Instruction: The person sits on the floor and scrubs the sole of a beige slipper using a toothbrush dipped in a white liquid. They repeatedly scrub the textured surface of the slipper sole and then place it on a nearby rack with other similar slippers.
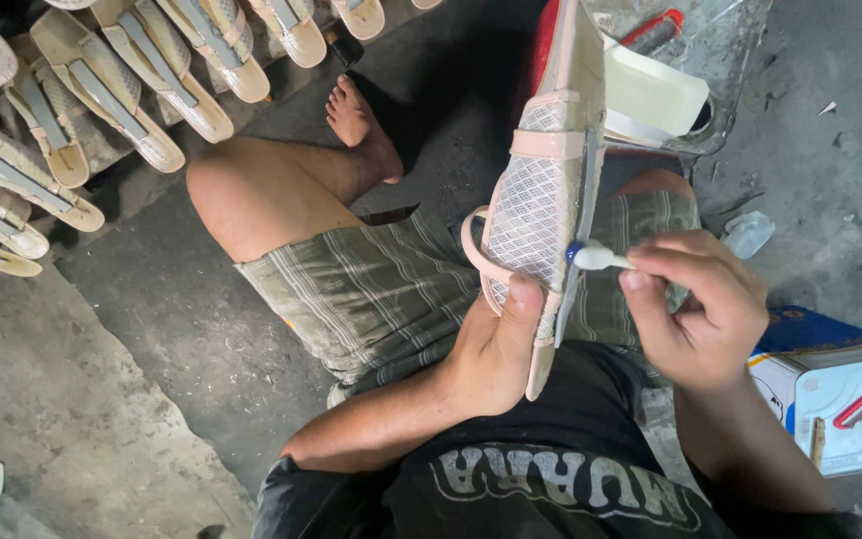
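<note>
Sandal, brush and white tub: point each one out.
Sandal [531, 215], head view, on its patterned upper.
Brush [596, 259], head view, on its white handle by the blue tip.
White tub [655, 95], head view, on its side wall.

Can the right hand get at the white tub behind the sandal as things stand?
Probably not directly: the right hand is pinching a small applicator, and the upright sandal partly screens the white tub.

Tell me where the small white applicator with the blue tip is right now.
In the head view, right of centre: the right hand pinches the applicator, its blue tip against the edge of the pink sandal held by the left hand.

One head cam, looking steeply down, close over lap; floor behind, prob. concrete.
</note>
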